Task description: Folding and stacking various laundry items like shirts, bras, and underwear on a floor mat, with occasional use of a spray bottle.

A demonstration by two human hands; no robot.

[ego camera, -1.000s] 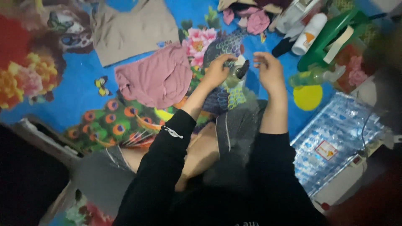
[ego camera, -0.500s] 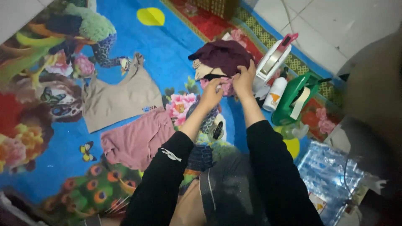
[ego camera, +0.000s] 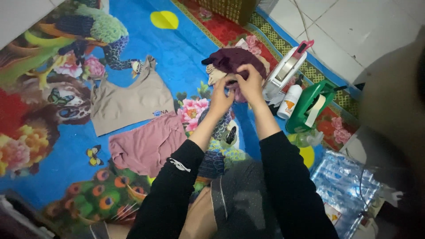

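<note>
Left hand (ego camera: pixel 220 98): raised over the far middle of the mat, fingers curled onto the near edge of the dark maroon garment (ego camera: pixel 234 59) — grasping it, thumb toward the other hand.
Right hand (ego camera: pixel 250 84): just beside the left, touching it, fingers closed on the same dark maroon garment.
Dark maroon garment: bunched on top of a small clothes pile (ego camera: pixel 217 73) near the mat's far right border; pale beige fabric showing beneath it.
Mat (ego camera: pixel 186 48): bright blue, printed with peacocks, flowers and butterflies, red patterned border along the far right edge.
Beige crop top (ego camera: pixel 128 102): laid flat toward the left middle of the mat, well apart from both hands.
Dusty pink underwear (ego camera: pixel 148 144): flat, just beside the near edge of the beige crop top, close to the left sleeve.
White tape dispenser (ego camera: pixel 287 68): on the right border, just beside the right hand, red tab at its top.
White bottle (ego camera: pixel 290 101): upright between the white tape dispenser and the green tape dispenser (ego camera: pixel 310 108).
Small black object (ego camera: pixel 230 134): on the mat between the forearms — kind unclear.
Clear plastic packets (ego camera: pixel 343 186): stacked off the mat's near right corner.
Sleeves: black, both arms.
</note>
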